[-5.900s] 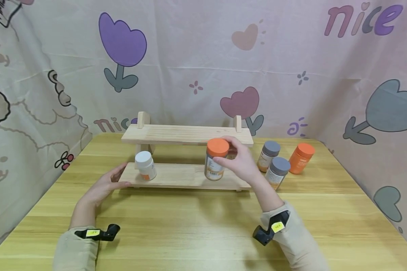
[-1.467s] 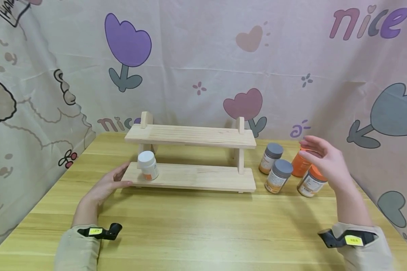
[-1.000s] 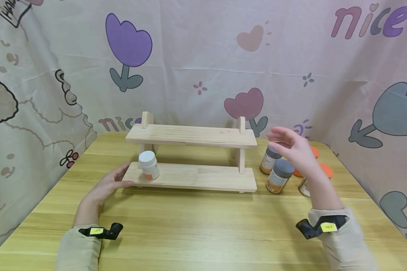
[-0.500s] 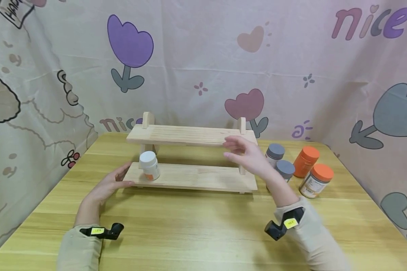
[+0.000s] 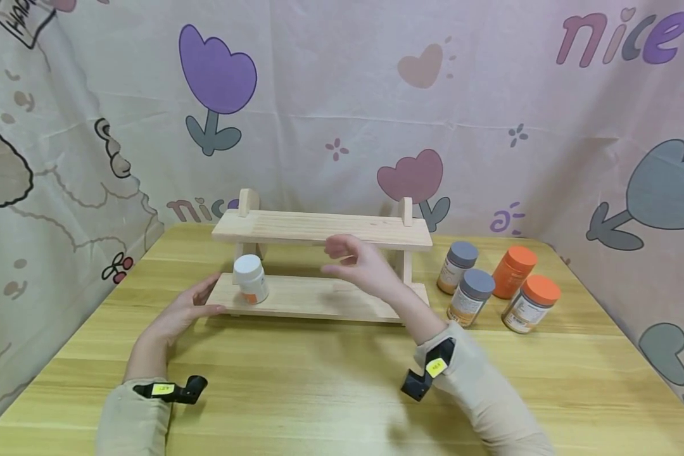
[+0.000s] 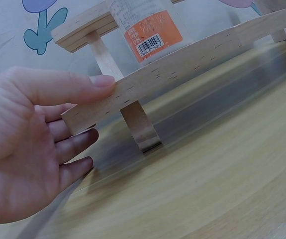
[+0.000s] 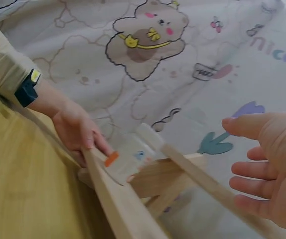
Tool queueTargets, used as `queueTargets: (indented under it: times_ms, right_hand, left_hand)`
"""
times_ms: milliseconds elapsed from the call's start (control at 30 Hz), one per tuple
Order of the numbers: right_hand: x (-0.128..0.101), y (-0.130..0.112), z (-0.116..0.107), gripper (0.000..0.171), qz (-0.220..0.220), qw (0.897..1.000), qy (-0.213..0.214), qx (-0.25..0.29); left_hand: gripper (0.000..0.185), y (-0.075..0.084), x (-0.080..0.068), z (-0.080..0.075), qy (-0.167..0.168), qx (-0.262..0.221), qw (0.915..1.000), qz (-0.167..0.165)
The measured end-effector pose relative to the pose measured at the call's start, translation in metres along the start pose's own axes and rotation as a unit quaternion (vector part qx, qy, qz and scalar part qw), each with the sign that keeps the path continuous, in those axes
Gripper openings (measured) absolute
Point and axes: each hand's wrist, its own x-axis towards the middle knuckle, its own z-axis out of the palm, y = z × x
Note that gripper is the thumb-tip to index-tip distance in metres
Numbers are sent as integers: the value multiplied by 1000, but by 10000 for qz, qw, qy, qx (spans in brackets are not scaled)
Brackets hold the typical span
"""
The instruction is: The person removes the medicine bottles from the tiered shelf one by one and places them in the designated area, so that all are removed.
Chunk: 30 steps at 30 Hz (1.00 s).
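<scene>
A two-tier wooden shelf (image 5: 319,229) stands on the table. A white-capped bottle (image 5: 249,278) with an orange label stands at the left of its lower board (image 5: 319,299). My left hand (image 5: 182,308) rests at that board's left end. Its thumb lies on the board's edge and its straight fingers lie beside and below it, as the left wrist view shows: left hand (image 6: 28,144), bottle (image 6: 145,25). My right hand (image 5: 356,266) hovers empty in front of the shelf's middle with fingers loosely spread. The right wrist view shows this right hand (image 7: 267,169) right of the bottle (image 7: 128,159).
Right of the shelf stand two grey-capped jars (image 5: 456,266) (image 5: 470,297), an all-orange bottle (image 5: 512,271) and an orange-capped jar (image 5: 530,303). Printed cloth walls close the table (image 5: 319,386) at back and sides.
My right hand has swung left from the jars at the right to the shelf's middle, holding nothing. The orange-capped jar it held earlier stands at the right. The left hand has not moved.
</scene>
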Motion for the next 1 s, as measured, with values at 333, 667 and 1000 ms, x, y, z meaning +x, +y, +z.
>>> queueTargets:
  times_ms: [333,667,1000]
  right_hand:
    - [23,4,40,51,501,9976,-209,429]
    - [43,10,78,54,722,9946,-350,654]
    - [49,9,107,60,889,9917,-317,869]
  left_hand:
    - [86,3,1,0,-44,17,10000,47]
    - [86,3,1,1,-13,67,10000,-10]
    - [86,2,0,0,4,-6,10000,-34]
